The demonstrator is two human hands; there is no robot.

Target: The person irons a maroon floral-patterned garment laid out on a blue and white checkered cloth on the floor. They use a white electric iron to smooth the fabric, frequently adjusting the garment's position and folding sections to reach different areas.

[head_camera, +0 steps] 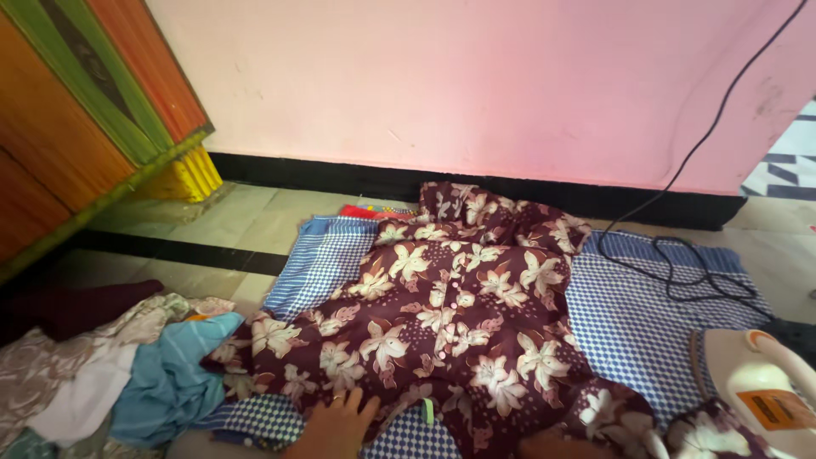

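A maroon garment [442, 314] printed with pale flowers is spread across a blue-and-white checked cloth [633, 319] that is laid on the tiled floor [212, 225], near the foot of a pink wall [476, 85]. The left hand [338, 425] is laid flat on the garment's lower hem, its fingers [353, 402] spread and nothing held in its grip; a ring is seen on one finger. Only a small part of the right hand [552, 445] is shown at the bottom edge, resting against the garment, and whether its grip is wide or closed cannot be told. A white electric iron [761, 391] is seen at the lower right, on the cloth just beside the garment, and its black cord [680, 255] is coiled on the cloth and run up the wall. A heap of mixed clothes [119, 374] is piled to the left, touching the garment's edge. A wooden cupboard [76, 110] with green trim is stood at the upper left.
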